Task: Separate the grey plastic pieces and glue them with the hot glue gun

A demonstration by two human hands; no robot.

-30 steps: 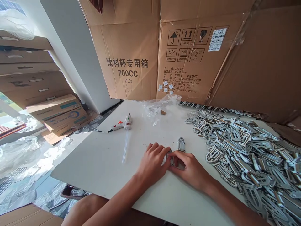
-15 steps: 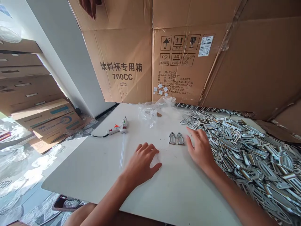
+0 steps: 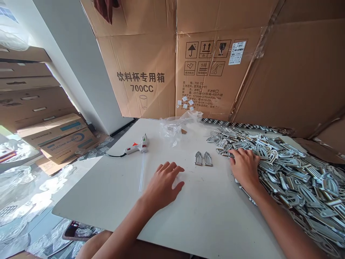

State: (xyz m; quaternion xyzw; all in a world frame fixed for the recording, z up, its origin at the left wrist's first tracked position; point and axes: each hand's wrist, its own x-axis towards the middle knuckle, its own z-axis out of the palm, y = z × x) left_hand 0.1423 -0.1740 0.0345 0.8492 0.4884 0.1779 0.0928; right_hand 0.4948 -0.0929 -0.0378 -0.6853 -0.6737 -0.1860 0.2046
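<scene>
My left hand rests over the white table, fingers apart and holding nothing. Over the near left edge of a heap of grey, arch-shaped metal pieces is my right hand. Its thumb and fingers are apart, and the fingertips are partly hidden against the pieces; I see nothing held in it. Between the two hands, a little farther back, two matching arched pieces lie side by side with their points away from me. A glue gun lies left of my left hand, a clear glue stick trailing from it.
Crumpled clear plastic and a small brown scrap lie at the table's back. Large cardboard sheets stand behind it like a wall. Stacked cartons and plastic wrapping are on the floor at left. A cord runs off the left edge.
My right hand has moved right, from beside the paired pieces to the edge of the heap. My left hand has stayed nearly in place. The view has shifted slightly.
</scene>
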